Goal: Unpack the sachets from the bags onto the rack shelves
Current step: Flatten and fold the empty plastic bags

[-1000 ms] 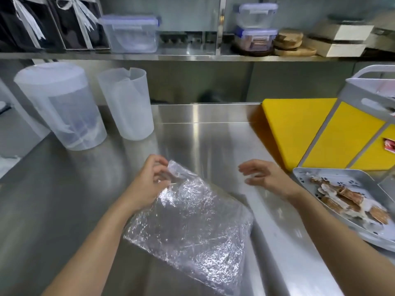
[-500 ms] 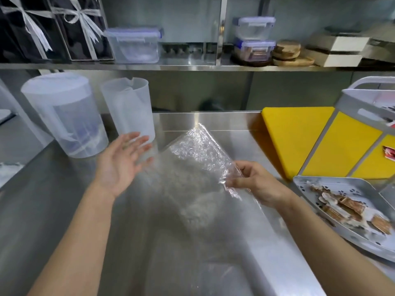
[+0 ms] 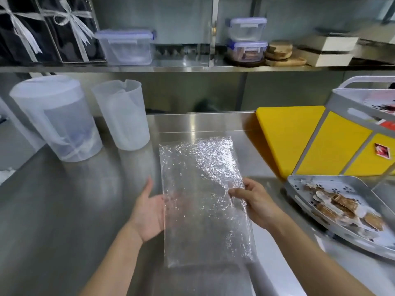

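Note:
An empty clear plastic bag [image 3: 201, 201] is spread flat over the steel counter [image 3: 64, 210] in front of me. My right hand [image 3: 254, 201] pinches its right edge between thumb and fingers. My left hand [image 3: 149, 212] is palm up with fingers under the bag's left edge, supporting it. Brown and white sachets [image 3: 339, 208] lie piled on the grey rack's lower shelf [image 3: 299, 184] at the right. One red sachet [image 3: 382, 150] lies on the yellow surface behind the rack. The rack's upper shelf [image 3: 342, 103] holds something red and white, mostly cut off.
Two translucent plastic jugs [image 3: 59, 118] [image 3: 124, 112] stand at the back left. A yellow cutting board [image 3: 288, 135] lies at the right. A wall shelf [image 3: 171, 68] above carries clear lidded containers, dark gift boxes with ribbons, wooden coasters and white boxes.
The crumpled bag, first held low by my left hand, was lifted and passed to my right hand, then spread out flat between both hands. My left hand moved in under its edge.

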{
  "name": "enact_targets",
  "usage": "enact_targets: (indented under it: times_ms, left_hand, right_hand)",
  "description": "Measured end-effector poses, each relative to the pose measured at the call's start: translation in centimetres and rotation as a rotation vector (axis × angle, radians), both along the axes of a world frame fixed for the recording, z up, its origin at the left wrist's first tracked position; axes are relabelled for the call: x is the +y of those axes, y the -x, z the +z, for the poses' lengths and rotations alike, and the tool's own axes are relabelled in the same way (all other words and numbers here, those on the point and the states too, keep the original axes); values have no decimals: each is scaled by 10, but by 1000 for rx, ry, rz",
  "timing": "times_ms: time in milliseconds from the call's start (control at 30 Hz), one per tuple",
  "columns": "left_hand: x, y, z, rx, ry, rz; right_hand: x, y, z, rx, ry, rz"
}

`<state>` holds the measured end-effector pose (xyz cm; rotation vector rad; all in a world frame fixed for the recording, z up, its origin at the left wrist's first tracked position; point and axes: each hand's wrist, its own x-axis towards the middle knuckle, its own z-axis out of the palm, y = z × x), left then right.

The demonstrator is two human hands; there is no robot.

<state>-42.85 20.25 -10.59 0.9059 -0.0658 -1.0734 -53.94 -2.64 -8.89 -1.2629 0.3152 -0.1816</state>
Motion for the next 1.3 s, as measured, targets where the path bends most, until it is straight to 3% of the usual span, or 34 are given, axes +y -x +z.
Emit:
enact_targets:
  times_ms: [167, 300, 467, 700, 833, 967, 1100, 1200, 1300]
  left_hand:
    - [-4, 1, 6, -426, -446, 81]
    - [-11, 7, 13, -566, -437, 225]
    - [-12, 13, 11, -539, -347, 215]
    - [-14, 9, 12, -746, -361, 387]
    - [-7, 7, 13, -698, -323, 350]
    - [-4, 7, 10, -777, -379, 327]
    - [-6, 9, 8, -669, -385, 343]
    - [-6, 14, 6, -609, -389, 334]
    - [0, 16, 10, -596, -418, 193]
  right_hand:
    - [-8, 6, -7, 27, -3, 7]
    - [-10, 8, -9, 24, -38, 12]
    - [-15, 8, -12, 46, -40, 14]
    - [-23, 16, -14, 93, 99, 96]
    - [-29, 19, -19, 75, 108, 20]
    - [-32, 20, -20, -1, 138, -35]
    - [-37, 22, -22, 11, 103, -27]
    - [-38, 26, -18, 31, 38, 114]
    - [-37, 26, -14, 56, 180, 87]
